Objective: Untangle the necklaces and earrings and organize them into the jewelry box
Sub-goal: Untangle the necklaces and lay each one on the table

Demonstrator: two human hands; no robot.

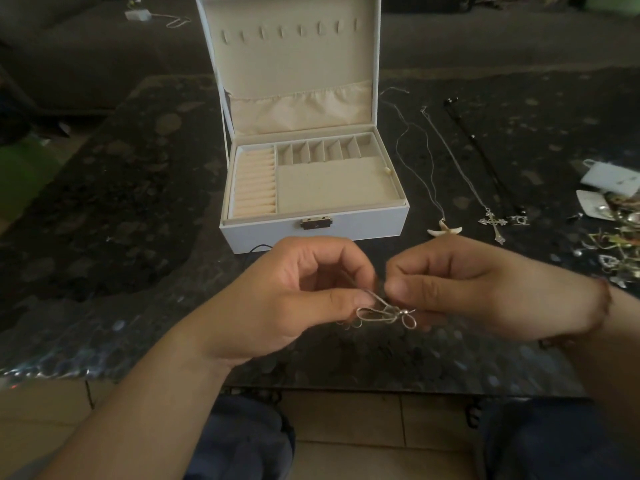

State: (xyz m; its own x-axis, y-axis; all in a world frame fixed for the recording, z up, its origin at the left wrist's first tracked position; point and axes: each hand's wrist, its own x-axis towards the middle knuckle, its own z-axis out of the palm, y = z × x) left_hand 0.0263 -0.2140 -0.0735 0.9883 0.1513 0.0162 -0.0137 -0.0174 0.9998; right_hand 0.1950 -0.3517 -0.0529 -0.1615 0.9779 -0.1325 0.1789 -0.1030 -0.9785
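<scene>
Both hands meet low over the near edge of the dark surface [114, 209]. The left hand [287, 296] pinches one end of a small silver looped piece [384, 315] between thumb and forefinger, and the right hand [481, 292] pinches it from the other side, so each grip is closed on the same tangle. Whether it is an earring or a short chain, I cannot tell; it looks like thin wire loops around a small bead.

Just beyond the two grips stands the white jewelry box [313, 223], lid up, its tray showing nothing in it yet. Off past the right grip lie three straightened necklaces: a tooth pendant [444, 229], a cross pendant [493, 223] and a black cord [485, 157]. Farther right sits a heap of unsorted jewelry [616, 244] by some small white cards [609, 178].

My worry is the pull. If the hands tug apart too hard, the fine loops may tighten, bend or snap. The piece hangs near the surface's edge, so a slip could drop it to the tiled floor [346, 420].
</scene>
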